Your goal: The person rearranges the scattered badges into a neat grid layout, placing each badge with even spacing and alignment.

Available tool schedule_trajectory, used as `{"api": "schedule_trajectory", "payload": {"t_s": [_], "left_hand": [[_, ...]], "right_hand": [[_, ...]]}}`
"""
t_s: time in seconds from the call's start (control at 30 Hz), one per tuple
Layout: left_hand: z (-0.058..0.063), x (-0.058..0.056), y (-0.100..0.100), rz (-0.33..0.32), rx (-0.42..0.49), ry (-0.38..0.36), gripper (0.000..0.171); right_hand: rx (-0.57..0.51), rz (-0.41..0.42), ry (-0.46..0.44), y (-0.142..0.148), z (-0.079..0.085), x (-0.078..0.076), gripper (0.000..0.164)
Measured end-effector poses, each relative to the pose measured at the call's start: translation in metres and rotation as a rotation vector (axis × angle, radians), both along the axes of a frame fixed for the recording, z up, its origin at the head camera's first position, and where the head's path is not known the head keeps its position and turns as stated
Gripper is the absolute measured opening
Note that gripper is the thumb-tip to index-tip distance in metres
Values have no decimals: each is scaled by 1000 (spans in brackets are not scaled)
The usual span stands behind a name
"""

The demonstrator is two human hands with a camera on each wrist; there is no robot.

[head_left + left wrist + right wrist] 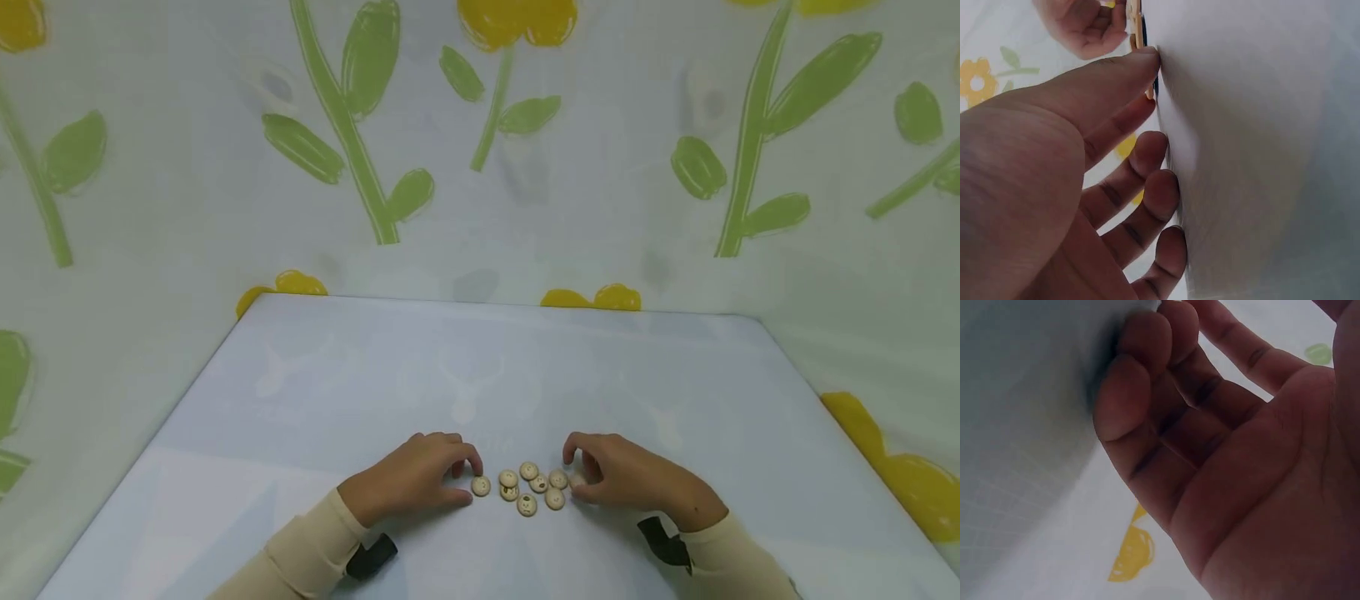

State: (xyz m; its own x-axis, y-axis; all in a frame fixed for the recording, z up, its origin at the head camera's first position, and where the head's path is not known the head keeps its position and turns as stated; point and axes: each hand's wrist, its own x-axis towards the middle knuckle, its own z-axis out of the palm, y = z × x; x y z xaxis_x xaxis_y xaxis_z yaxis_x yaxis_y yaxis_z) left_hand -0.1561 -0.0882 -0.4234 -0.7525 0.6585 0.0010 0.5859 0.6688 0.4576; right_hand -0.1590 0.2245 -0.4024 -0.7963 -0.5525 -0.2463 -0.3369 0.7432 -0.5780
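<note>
Several small round pale wooden buttons (527,505) with dark marks lie in a loose cluster on the white table. My left hand (412,477) is at the cluster's left side, with thumb and index finger pinching the edges of one button (481,486). The left wrist view shows a tan edge (1149,94) between those two fingertips. On the other side, my right hand (626,473) has its thumb and index finger curved apart around another button (576,481), partly hidden by the hand. In the right wrist view the other fingers (1125,403) are bent against the tabletop, and no button shows.
The white tabletop (360,367) stretches beyond both hands to its far edge. Behind and around it hangs a pale cloth (585,192) printed with green leaves and yellow flowers. Dark bands (371,557) sit at both wrists, close over the table.
</note>
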Motion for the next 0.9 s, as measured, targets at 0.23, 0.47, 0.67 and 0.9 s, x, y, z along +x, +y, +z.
{"api": "schedule_trajectory", "payload": {"t_s": [0.23, 0.47, 0.67, 0.9], "left_hand": [[1, 5, 2, 26, -9, 25, 23], [0, 14, 4, 49, -8, 67, 21], [-1, 15, 6, 65, -13, 94, 17], [-3, 8, 11, 49, -16, 81, 16]], "right_hand": [[-11, 19, 8, 3, -2, -1, 25], [-58, 29, -12, 4, -3, 1, 22], [-62, 38, 9, 5, -4, 0, 20], [-58, 29, 20, 7, -5, -3, 20]]}}
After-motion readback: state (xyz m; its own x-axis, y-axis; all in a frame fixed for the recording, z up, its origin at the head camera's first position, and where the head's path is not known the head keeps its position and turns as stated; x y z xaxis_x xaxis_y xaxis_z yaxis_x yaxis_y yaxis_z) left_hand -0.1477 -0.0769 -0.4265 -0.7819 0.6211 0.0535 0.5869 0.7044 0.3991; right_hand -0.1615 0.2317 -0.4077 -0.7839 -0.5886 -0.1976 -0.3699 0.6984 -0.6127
